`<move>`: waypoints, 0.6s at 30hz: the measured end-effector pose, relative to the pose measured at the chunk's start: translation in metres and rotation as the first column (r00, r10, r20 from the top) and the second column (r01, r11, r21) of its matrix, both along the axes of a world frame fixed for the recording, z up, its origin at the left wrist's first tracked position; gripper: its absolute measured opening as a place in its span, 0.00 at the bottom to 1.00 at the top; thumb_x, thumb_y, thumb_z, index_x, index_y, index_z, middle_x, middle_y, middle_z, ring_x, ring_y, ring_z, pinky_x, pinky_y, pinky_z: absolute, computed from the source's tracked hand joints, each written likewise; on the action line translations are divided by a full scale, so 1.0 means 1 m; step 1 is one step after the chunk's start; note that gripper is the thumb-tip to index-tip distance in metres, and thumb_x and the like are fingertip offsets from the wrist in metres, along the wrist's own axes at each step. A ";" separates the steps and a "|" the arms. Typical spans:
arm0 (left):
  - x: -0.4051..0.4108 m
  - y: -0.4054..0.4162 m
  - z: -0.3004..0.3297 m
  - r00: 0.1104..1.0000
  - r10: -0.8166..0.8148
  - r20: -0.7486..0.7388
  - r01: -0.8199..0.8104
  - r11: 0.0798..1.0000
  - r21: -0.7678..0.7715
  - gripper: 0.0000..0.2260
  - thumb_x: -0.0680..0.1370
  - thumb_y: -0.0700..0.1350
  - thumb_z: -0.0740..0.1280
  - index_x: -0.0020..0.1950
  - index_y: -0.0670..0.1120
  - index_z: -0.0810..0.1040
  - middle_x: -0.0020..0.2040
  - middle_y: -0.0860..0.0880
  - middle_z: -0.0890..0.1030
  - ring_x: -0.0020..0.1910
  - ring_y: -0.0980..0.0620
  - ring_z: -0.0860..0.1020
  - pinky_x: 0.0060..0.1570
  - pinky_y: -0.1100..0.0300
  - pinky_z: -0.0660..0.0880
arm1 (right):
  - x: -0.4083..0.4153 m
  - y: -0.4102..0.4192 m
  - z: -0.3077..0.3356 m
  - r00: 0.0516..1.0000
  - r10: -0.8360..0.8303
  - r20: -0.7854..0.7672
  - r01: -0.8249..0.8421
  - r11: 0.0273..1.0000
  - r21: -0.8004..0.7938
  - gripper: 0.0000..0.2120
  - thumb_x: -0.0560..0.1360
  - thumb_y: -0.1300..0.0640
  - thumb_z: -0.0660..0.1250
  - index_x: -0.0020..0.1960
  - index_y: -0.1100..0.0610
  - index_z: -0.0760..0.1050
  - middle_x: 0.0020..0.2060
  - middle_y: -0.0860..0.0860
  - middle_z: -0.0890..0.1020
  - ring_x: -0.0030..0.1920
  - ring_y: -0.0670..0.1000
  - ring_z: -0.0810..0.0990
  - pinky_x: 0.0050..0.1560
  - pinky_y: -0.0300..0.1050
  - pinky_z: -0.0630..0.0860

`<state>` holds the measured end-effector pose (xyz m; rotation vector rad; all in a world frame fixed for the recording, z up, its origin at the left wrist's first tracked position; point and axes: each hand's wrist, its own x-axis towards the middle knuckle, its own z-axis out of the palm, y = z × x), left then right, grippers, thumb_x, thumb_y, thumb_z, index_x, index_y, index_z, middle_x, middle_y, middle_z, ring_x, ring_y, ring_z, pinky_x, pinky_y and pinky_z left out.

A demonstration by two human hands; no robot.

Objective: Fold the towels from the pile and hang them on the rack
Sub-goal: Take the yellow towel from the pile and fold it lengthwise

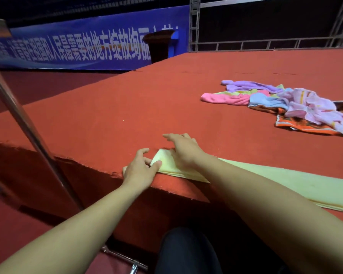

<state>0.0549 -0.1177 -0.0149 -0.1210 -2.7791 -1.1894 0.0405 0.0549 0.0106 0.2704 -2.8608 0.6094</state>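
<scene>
terry cloth like this yellow towel (297,184) looks light, limp and a little grippy, so it should hold a crease once pressed but will sag wherever it is unsupported; the sensible places to take it are the corners and the folded end, not the middle. it lies as a long narrow strip along the near edge of the red carpeted platform (147,99), its left end under both hands. the left hand (140,170) rests at the platform's edge, its thumb pinching the corner of the towel against the fingers, which are partly hidden. the right hand (183,150) lies flat on the same end, fingers straight, slightly spread and pointing away to the left, pressing the cloth down. both forearms reach forward and low over the edge. the pile of towels (285,103), pink, purple, blue and orange, sits well apart at the far right. a metal pole (22,123), probably the rack, slants at the left.
</scene>
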 end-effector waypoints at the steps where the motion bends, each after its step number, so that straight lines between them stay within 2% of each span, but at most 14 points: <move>1: 0.001 0.001 0.000 1.000 0.004 -0.006 -0.004 1.000 -0.004 0.24 0.76 0.56 0.68 0.70 0.53 0.67 0.44 0.63 0.78 0.54 0.54 0.77 0.64 0.50 0.61 | 0.004 0.004 0.001 0.999 -0.021 -0.025 0.021 1.000 -0.021 0.27 0.78 0.62 0.59 0.75 0.47 0.62 0.69 0.47 0.73 0.68 0.54 0.66 0.65 0.52 0.65; 3: 0.004 0.005 0.000 0.998 0.035 -0.043 -0.036 0.999 -0.022 0.22 0.77 0.56 0.66 0.69 0.53 0.68 0.50 0.62 0.78 0.59 0.51 0.75 0.62 0.50 0.61 | 0.016 0.020 0.001 0.997 -0.052 -0.060 0.048 0.997 -0.063 0.25 0.78 0.60 0.60 0.73 0.47 0.65 0.67 0.46 0.74 0.66 0.54 0.68 0.65 0.52 0.65; 5: 0.010 0.016 0.005 0.987 0.067 -0.143 -0.081 0.992 -0.095 0.18 0.77 0.56 0.64 0.66 0.55 0.70 0.58 0.58 0.76 0.63 0.49 0.71 0.61 0.49 0.61 | 0.032 0.042 0.000 0.995 -0.069 -0.071 0.063 0.995 -0.078 0.24 0.78 0.58 0.62 0.73 0.47 0.66 0.65 0.46 0.76 0.65 0.53 0.69 0.64 0.52 0.66; 7: 0.020 0.041 0.012 0.964 0.003 -0.265 -0.048 0.985 -0.166 0.15 0.78 0.54 0.64 0.64 0.55 0.71 0.62 0.56 0.75 0.63 0.49 0.69 0.61 0.49 0.60 | 0.049 0.069 0.001 0.990 -0.114 -0.081 0.104 0.987 -0.119 0.24 0.77 0.58 0.63 0.72 0.48 0.67 0.64 0.46 0.77 0.64 0.53 0.70 0.65 0.53 0.67; 9: 0.033 0.077 0.020 0.938 -0.119 -0.327 0.066 0.983 -0.171 0.14 0.77 0.51 0.64 0.63 0.54 0.73 0.63 0.56 0.75 0.62 0.49 0.69 0.61 0.51 0.61 | 0.069 0.097 0.003 0.978 -0.173 -0.120 0.152 0.974 -0.168 0.23 0.76 0.58 0.64 0.70 0.48 0.69 0.61 0.46 0.79 0.62 0.54 0.73 0.64 0.56 0.69; 12: 0.058 0.143 0.026 0.905 -0.308 -0.295 0.279 0.951 -0.136 0.12 0.77 0.48 0.66 0.60 0.56 0.75 0.60 0.56 0.76 0.60 0.49 0.71 0.59 0.53 0.67 | 0.110 0.142 0.002 0.962 -0.235 -0.142 0.210 0.963 -0.170 0.22 0.74 0.57 0.65 0.67 0.50 0.72 0.57 0.47 0.80 0.58 0.55 0.76 0.61 0.58 0.72; 15: 0.087 0.208 0.025 0.825 -0.482 -0.294 0.460 0.876 -0.145 0.09 0.76 0.47 0.66 0.56 0.56 0.77 0.56 0.56 0.77 0.55 0.50 0.73 0.55 0.53 0.71 | 0.163 0.193 0.000 0.941 -0.304 -0.145 0.285 0.949 -0.136 0.21 0.72 0.53 0.62 0.65 0.50 0.74 0.56 0.48 0.81 0.57 0.56 0.78 0.59 0.59 0.73; 18: 0.119 0.272 0.025 0.740 -0.599 -0.307 0.586 0.797 -0.143 0.09 0.76 0.46 0.66 0.55 0.56 0.78 0.54 0.55 0.78 0.54 0.49 0.73 0.56 0.54 0.70 | 0.220 0.251 -0.001 0.901 -0.411 -0.137 0.399 0.911 -0.107 0.19 0.74 0.56 0.64 0.64 0.51 0.74 0.57 0.49 0.81 0.57 0.56 0.77 0.59 0.59 0.73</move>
